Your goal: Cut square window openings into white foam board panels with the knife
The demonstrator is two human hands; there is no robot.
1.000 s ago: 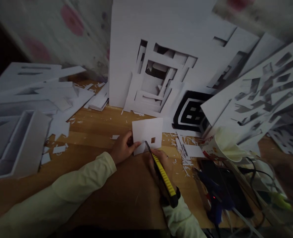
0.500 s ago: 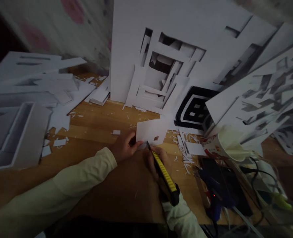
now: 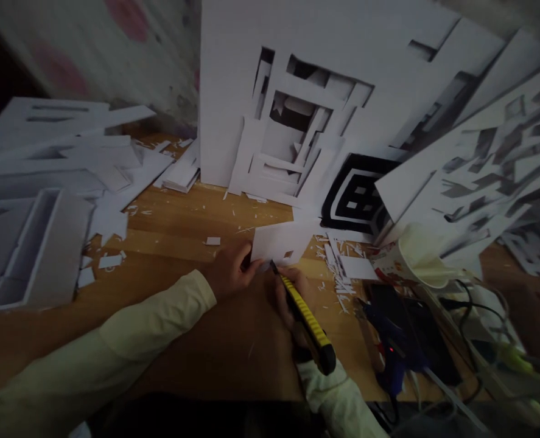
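Cut white boards [image 3: 233, 91] lean behind, a paper cup [image 3: 418, 261] and blue glue gun [image 3: 397, 353] lie right.

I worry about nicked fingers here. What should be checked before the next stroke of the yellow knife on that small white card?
1. Card held down: ok. The left hand grips the small white card with a square hole at its lower left corner.
2. Knife grip: ok. The right hand is closed around the yellow-and-black utility knife.
3. Left fingertips clear of the blade tip: not ok, they look very close to it.
4. Cutting mat under the card: not ok. Only the bare wooden table shows around it.
5. Blade extension and lock: cannot tell, too dark.
6. White paper offcuts out of the way: not ok, they are strewn just right of the card.
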